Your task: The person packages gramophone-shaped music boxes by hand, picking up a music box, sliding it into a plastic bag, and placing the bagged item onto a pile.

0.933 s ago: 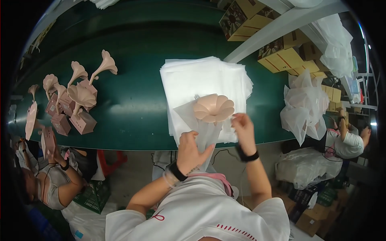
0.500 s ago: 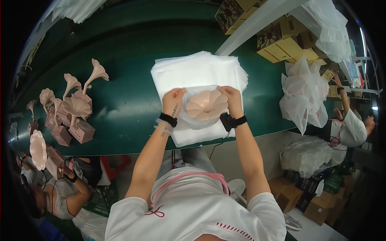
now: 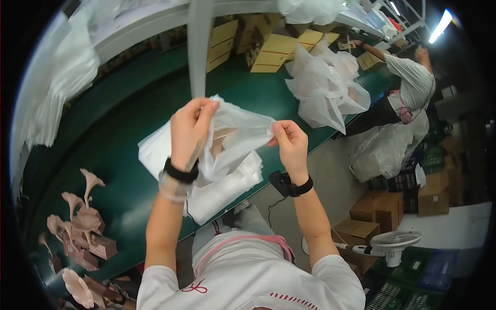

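Note:
A translucent white plastic bag (image 3: pixel 243 118) is stretched between my two raised hands. Inside it shows a pink flower-shaped horn (image 3: pixel 223 140), partly veiled by the plastic. My left hand (image 3: pixel 187 135) is closed with thumb and fingers pinching the bag's upper left edge. At the opposite corner, my right hand (image 3: pixel 292 147) pinches the bag's edge between thumb and fingertips. Under the bag lies a stack of flat white bags or sheets (image 3: pixel 219 194) on the green table (image 3: pixel 124 178).
Several pink gramophone-shaped pieces (image 3: pixel 85 223) stand at the left. A pile of bagged pieces (image 3: pixel 325 85) sits to the right, before yellow boxes (image 3: pixel 269 54). A grey post (image 3: pixel 200 51) rises beyond my hands. A co-worker (image 3: pixel 411 77) is at the far right.
My view has swung right. Both hands have come up, lifting the bag with the horn off the stack, and the plastic now covers much of the horn.

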Available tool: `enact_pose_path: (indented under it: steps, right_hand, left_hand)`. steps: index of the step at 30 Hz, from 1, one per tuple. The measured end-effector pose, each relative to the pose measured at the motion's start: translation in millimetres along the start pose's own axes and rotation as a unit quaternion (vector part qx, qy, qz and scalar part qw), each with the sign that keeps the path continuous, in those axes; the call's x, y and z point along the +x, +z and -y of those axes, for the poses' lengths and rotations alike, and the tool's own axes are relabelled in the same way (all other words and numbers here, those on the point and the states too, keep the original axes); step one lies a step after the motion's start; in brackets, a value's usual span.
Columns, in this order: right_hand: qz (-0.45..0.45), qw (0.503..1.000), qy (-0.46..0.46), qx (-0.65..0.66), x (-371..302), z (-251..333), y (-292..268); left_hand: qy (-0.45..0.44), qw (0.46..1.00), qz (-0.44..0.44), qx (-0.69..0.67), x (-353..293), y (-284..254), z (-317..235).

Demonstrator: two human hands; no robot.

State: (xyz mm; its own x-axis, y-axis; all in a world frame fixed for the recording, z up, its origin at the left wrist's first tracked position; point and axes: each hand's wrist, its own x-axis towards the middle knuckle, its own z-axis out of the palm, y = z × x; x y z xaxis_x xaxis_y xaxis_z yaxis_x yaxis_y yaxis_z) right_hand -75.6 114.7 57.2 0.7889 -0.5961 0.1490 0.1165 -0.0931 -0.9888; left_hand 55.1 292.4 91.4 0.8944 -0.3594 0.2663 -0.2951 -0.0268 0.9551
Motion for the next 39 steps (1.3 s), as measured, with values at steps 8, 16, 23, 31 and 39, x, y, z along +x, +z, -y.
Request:
enact_pose_path:
  steps: [8, 16, 23, 31, 39]
  right_hand:
    - [-0.031, 0.999, 0.010, -0.026, 71, -37, -93]
    - [-0.109, 0.990, 0.025, -0.080, 175, -150, -263]
    - [-0.194, 0.968, -0.012, -0.157, 83, -150, -173]
    - [0.257, 0.945, 0.177, -0.102, -84, -138, 35]
    - [0.478, 0.780, 0.403, 0.026, -200, -75, 192]
  left_hand:
    - [0.075, 0.976, 0.058, 0.196, 120, 149, 51]
    - [0.126, 0.979, 0.157, -0.043, 33, 235, 9]
    - [-0.178, 0.866, -0.381, 0.270, -198, -26, 156]
    - [-0.467, 0.478, -0.586, 0.458, -277, -328, 171]
    - [-0.313, 0.693, -0.465, 0.453, -304, -372, 213]
